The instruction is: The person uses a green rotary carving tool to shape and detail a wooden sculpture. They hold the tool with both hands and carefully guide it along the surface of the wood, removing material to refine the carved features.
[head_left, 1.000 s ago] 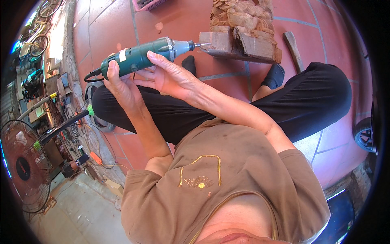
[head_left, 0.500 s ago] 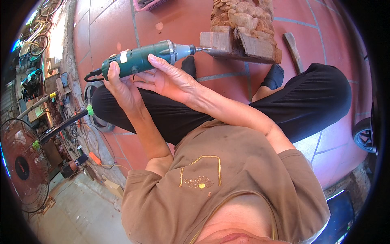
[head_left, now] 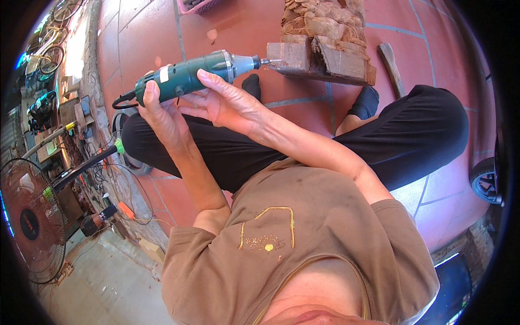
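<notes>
A dark green die grinder [head_left: 187, 77] lies nearly level across both my hands, its cord end to the left and its thin metal bit to the right, tilted slightly upward. Around the rear of its body, near the cord, my left hand [head_left: 163, 116] is closed, thumb on the near side. My right hand [head_left: 230, 105] supports the front half from below, thumb pressed on the casing and other fingers partly hidden under it. Just past the bit stands a carved wooden block [head_left: 327, 59] with a rough square base; in this view the bit's tip overlaps its left corner, and contact is unclear.
A wooden stick [head_left: 391, 70] lies on the red tiled floor right of the block. My crossed legs [head_left: 401, 135] frame the near side. At the left are a standing fan [head_left: 32, 222], cables and clutter along a ledge. A pink basket [head_left: 199, 6] sits at the top.
The grinder's front end has risen slightly, tilting the bit a little higher. Both hands keep nearly the same hold; the wooden block has not moved.
</notes>
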Tool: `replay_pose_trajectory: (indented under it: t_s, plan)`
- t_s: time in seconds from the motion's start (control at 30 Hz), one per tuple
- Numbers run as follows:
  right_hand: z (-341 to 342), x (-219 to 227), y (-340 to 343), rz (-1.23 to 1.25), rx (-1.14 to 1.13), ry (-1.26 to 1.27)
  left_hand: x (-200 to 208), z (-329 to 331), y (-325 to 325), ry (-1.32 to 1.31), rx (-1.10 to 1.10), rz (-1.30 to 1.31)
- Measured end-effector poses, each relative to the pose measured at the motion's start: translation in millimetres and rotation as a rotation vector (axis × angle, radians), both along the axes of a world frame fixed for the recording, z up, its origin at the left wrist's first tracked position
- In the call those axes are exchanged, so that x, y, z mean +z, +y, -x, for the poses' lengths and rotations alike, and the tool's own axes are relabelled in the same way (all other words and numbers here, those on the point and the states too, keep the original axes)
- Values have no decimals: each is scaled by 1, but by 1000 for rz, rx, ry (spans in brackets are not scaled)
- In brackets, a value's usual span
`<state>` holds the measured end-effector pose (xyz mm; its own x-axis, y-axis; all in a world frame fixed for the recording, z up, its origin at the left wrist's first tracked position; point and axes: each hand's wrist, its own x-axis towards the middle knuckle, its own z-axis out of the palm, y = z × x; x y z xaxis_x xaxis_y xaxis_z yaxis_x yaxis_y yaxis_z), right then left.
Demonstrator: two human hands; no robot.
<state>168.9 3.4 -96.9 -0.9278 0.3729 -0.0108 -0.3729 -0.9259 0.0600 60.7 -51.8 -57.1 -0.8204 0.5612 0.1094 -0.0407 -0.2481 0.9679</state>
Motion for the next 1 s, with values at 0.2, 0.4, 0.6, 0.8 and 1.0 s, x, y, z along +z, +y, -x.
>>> replay_pose_trajectory:
  t_s: [0.2,0.4,0.6,0.8,1.0]
  plan:
    - [0,0,-2,1,-1,-9,0,-1,-1,1,2,4]
    - [1,-2,3,-23,5,-20,0,-1,3,13,8,-6]
    - [1,0,6,-38,-8,-22,1,-2,4,21,16,6]
    - [1,1,9,-42,-8,-30,-1,-1,6,32,11,3]
    - [2,-1,13,-40,0,-39,-2,-2,7,23,15,6]
